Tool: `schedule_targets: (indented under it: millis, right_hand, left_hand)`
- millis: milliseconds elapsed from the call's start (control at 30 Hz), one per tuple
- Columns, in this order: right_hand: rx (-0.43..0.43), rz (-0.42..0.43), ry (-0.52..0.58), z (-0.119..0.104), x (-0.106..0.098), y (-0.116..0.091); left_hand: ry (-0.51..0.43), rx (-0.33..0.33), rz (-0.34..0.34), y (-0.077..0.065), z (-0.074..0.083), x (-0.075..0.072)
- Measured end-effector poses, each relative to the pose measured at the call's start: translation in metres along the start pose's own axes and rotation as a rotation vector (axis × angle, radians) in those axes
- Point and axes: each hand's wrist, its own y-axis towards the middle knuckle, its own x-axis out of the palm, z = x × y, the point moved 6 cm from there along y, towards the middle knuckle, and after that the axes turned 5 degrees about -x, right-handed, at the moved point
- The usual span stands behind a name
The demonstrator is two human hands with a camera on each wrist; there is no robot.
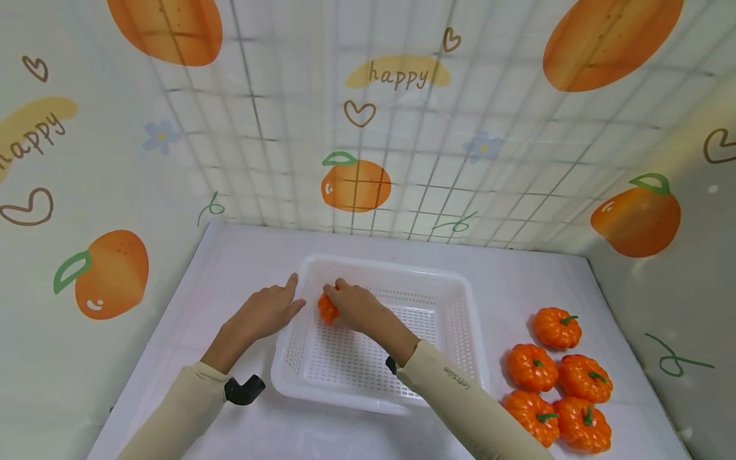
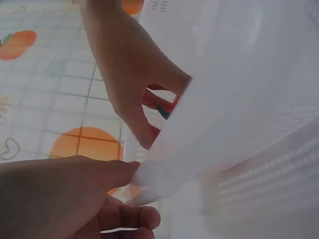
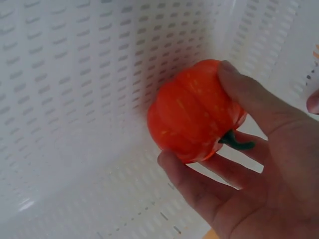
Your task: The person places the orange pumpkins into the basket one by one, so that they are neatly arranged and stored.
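Inside the white perforated plastic basket (image 1: 368,405), my right hand (image 1: 358,308) grips a small orange toy pumpkin (image 3: 192,112) with a green stem. Thumb and fingers lie around its sides, and the pumpkin is close to the basket's left wall in the head view. My left hand (image 1: 270,310) is at the basket's left rim. In the left wrist view, that hand's thumb and index finger pinch the rim, while the other fingers curl loosely below it. The index fingertip is partly covered by the rim.
Several orange toy pumpkins (image 1: 585,378) stand grouped on the white table (image 1: 247,249), to the right of the basket. A printed cloth (image 1: 402,134) over a wire grid rises behind the table. Similar cloth hangs at both sides.
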Motion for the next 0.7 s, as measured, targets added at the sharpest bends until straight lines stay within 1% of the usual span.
schedule_targets:
  millis: [200,400,533,700]
  right_hand:
    - [0.004,0.002,0.001,0.000,0.005,0.002]
    - [0.018,-0.018,0.008,0.002,0.008,0.002]
    - [0.029,-0.039,0.069,0.002,0.003,-0.003]
    - [0.049,-0.023,0.146,0.013,-0.006,-0.013]
  left_hand:
    - [-0.005,-0.001,-0.012,0.001,-0.001,0.002]
    - [-0.003,-0.005,-0.019,-0.001,0.000,-0.001]
    - [-0.008,-0.011,-0.021,-0.002,0.001,-0.002]
    - [-0.009,-0.012,-0.025,-0.003,0.001,-0.003]
